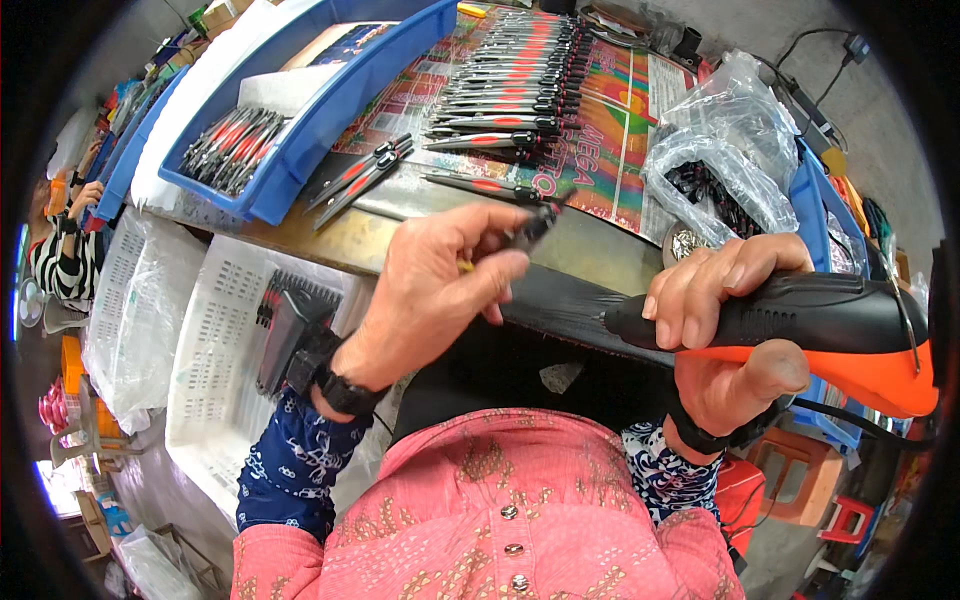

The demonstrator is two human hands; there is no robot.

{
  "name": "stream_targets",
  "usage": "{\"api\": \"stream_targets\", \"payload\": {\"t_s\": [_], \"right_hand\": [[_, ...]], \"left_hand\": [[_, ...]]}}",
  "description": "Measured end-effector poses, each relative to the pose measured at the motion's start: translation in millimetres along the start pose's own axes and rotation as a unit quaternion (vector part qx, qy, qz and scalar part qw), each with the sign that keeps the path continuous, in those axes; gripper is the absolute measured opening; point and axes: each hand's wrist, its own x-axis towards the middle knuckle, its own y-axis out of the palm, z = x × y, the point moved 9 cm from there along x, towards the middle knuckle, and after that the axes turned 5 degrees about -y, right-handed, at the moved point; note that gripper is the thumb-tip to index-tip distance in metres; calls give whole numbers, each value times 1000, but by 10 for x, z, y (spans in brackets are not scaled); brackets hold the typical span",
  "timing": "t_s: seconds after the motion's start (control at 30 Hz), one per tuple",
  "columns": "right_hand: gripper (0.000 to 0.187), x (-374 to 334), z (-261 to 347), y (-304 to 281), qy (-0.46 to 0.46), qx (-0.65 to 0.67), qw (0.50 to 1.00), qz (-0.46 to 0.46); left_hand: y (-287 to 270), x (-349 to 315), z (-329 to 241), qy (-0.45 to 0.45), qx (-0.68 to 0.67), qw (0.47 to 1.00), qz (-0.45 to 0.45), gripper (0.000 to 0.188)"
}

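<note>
My left hand (440,280), over the table's front edge, pinches a small dark piece (537,228) between thumb and fingers. Its exact kind is blurred; a yellow bit shows by the fingers. My right hand (735,310) is wrapped round a black-and-orange electric screwdriver (800,312), its tip pointing left toward my left hand. Just beyond the left hand lies a single slim grey, red and black handle-like piece (480,186). Two similar pieces (362,180) lie to its left, and a long row of them (515,85) stretches away on the printed sheet (625,110).
A blue bin (300,140) holding more slim pieces stands at the back left. A clear plastic bag (720,160) of small dark parts sits at the right, beside a small dish of screws (684,243). Below left is a white basket (215,350). A co-worker's striped sleeve (75,262) shows far left.
</note>
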Motion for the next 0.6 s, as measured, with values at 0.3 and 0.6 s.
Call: {"api": "stream_targets", "payload": {"t_s": [0.3, 0.6], "right_hand": [[66, -58, 21, 161, 1, 0, 999, 35], [67, -83, -41, 300, 10, -18, 999, 35]], "left_hand": [[281, -531, 483, -152, -237, 959, 20, 15], [410, -594, 750, -201, -315, 927, -19, 11]]}}
